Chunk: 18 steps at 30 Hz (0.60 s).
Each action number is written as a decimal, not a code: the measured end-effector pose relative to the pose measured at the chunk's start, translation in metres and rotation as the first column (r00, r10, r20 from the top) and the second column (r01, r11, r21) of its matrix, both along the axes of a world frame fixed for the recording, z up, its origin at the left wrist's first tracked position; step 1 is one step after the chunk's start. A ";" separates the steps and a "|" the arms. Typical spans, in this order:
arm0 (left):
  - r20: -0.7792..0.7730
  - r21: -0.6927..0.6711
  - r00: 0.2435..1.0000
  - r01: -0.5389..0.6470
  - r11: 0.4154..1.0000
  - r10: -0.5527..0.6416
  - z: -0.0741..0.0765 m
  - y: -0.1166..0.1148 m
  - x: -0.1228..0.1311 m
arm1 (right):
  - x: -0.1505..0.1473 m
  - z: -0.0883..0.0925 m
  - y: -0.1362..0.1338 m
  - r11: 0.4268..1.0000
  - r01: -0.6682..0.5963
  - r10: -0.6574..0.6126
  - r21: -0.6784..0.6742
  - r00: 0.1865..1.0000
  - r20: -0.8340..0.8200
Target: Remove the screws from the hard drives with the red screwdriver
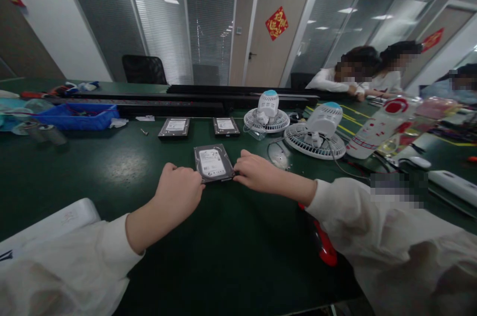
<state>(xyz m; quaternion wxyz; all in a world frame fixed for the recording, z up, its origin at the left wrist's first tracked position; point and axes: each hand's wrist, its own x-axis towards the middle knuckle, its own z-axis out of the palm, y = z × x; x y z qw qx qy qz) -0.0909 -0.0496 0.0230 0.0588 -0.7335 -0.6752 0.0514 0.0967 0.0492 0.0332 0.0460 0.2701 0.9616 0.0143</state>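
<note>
A hard drive (212, 162) with a white label facing up is in front of me, at the table's middle. My left hand (181, 188) has its fingers curled closed at the drive's near left corner. At the near right corner, the fingers of my right hand (255, 172) pinch the drive's edge. Both thumbs are partly hidden. Beyond it, two more hard drives lie label up: one on the left (174, 127) and a smaller-looking one on the right (225, 126). Under my right forearm is a red and black tool (324, 244), partly covered by the sleeve.
Two white fan heads (315, 139) with loose cables stand right of the drives. A blue tray (80, 116) and metal cylinders (52, 133) are at the left. A white box (52, 224) lies by my left sleeve. Bottles (380, 129) stand right; co-workers sit beyond.
</note>
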 end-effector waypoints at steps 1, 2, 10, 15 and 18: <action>0.000 -0.004 1.000 -0.014 1.000 0.014 0.001 0.003 -0.004 | -0.006 -0.002 0.004 1.000 0.000 0.000 0.016 1.000 0.006; 0.001 -0.003 1.000 -0.031 1.000 0.031 0.002 0.006 -0.008 | -0.012 -0.004 0.008 1.000 -0.001 0.001 0.031 1.000 0.012; 0.030 0.004 0.994 -0.104 0.995 0.104 0.000 0.024 -0.032 | -0.039 -0.015 0.028 0.993 0.033 -0.037 0.116 0.999 0.030; 0.036 0.029 0.989 -0.141 0.990 0.140 -0.003 0.028 -0.039 | -0.046 -0.018 0.033 0.991 0.042 -0.046 0.130 0.999 0.027; 0.043 0.040 0.988 -0.149 0.988 0.148 -0.004 0.030 -0.042 | -0.049 -0.019 0.037 0.989 0.044 -0.048 0.139 0.999 0.023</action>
